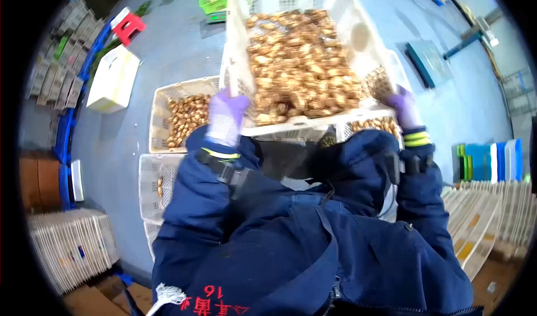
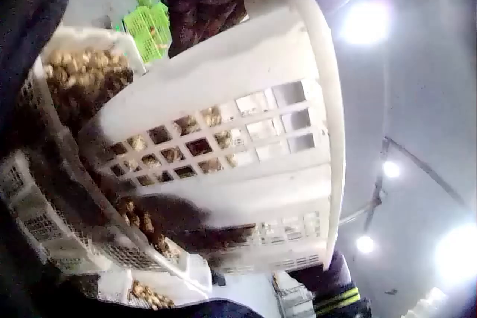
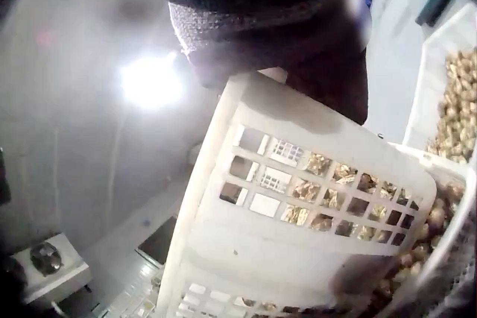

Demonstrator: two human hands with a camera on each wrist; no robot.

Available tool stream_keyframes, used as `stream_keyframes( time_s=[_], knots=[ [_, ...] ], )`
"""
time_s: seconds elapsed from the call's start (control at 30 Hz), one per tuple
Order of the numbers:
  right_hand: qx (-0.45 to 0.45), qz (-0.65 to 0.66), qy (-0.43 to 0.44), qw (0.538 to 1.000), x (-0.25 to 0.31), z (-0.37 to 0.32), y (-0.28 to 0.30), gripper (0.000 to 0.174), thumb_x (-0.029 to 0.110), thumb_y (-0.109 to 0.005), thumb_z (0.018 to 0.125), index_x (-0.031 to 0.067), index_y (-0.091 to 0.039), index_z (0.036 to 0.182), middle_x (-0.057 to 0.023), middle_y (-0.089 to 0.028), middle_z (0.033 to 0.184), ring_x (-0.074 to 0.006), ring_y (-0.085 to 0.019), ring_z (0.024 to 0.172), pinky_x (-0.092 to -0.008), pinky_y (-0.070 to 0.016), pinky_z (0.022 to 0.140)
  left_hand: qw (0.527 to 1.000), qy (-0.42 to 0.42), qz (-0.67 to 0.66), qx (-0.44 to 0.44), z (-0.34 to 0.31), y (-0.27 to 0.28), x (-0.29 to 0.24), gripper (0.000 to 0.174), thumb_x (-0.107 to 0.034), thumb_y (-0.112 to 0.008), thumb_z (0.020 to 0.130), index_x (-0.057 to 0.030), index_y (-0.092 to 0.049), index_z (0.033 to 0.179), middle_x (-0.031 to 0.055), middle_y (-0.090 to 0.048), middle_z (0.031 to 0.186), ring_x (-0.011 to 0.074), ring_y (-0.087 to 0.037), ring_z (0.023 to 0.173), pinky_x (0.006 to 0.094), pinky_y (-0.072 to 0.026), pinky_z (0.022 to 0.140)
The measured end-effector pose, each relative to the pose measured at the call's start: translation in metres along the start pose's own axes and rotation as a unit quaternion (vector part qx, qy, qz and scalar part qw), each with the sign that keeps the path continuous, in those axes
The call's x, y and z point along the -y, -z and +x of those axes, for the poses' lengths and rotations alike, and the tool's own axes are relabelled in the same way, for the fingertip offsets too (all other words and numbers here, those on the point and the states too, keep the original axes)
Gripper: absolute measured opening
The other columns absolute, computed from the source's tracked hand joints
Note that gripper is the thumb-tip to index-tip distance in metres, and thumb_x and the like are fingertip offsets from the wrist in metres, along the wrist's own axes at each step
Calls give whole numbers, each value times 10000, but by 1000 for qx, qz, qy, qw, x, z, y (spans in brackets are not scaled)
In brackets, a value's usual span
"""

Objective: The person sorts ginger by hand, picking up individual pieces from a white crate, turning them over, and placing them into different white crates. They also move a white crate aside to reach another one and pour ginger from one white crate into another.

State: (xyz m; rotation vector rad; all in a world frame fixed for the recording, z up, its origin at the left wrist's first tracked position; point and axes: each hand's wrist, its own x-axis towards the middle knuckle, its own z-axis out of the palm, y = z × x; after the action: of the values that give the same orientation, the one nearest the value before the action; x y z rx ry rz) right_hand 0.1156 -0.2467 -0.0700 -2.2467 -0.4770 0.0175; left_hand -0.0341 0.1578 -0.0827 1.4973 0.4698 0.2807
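A white plastic crate [image 1: 362,33] with lattice sides is held up in front of the person's body, loaded with small brown mushrooms [image 1: 302,64]. My left hand [image 1: 228,113], in a purple glove, grips its near left corner. At the near right corner my right hand [image 1: 404,108], gloved alike, grips the rim. The left wrist view shows one slotted side of the crate [image 2: 223,64]. In the right wrist view, the dark-looking glove [image 3: 320,57] is at the crate's upper edge, fingers mostly hidden. Under the crate, more mushrooms [image 1: 375,125] show in another white crate.
To the left stand a crate [image 1: 159,120] of mushrooms and a crate [image 1: 152,190] with only a few. A white box [image 1: 114,78], red stool [image 1: 128,28] and green baskets [image 1: 214,1] lie beyond. Stacked white crates [image 1: 72,249] flank the person; a blue-green platform [image 1: 428,64] stands at right.
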Motion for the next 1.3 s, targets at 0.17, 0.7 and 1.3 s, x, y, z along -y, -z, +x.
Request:
stream_keyframes(
  time_s=[0.17,0.7,1.3],
  knots=[
    [-51,92,-120,987,9,26,110,489,57,-579,761,-54,-539,1236,-141,-660,1028,-196,-645,824,-298,-532,756,959,5,-281,35,-8,-90,25,412,75,-547,797,27,-512,1204,62,-584,893,131,-558,661,264,-475,540],
    [-14,-43,-138,989,55,90,187,624,3,-571,666,-64,-514,1284,-141,-661,1030,-199,-652,827,-301,-541,788,953,62,-295,40,-11,-156,17,288,-1,-565,794,13,-536,1080,52,-564,809,106,-510,617,255,-440,521],
    [-55,99,-188,976,22,-7,-62,396,116,-625,719,-46,-627,1080,-139,-667,776,-198,-624,689,-338,-501,649,981,-14,189,48,42,33,10,344,-48,-592,751,58,-603,1079,120,-688,900,168,-639,752,296,-515,680]
  ],
)
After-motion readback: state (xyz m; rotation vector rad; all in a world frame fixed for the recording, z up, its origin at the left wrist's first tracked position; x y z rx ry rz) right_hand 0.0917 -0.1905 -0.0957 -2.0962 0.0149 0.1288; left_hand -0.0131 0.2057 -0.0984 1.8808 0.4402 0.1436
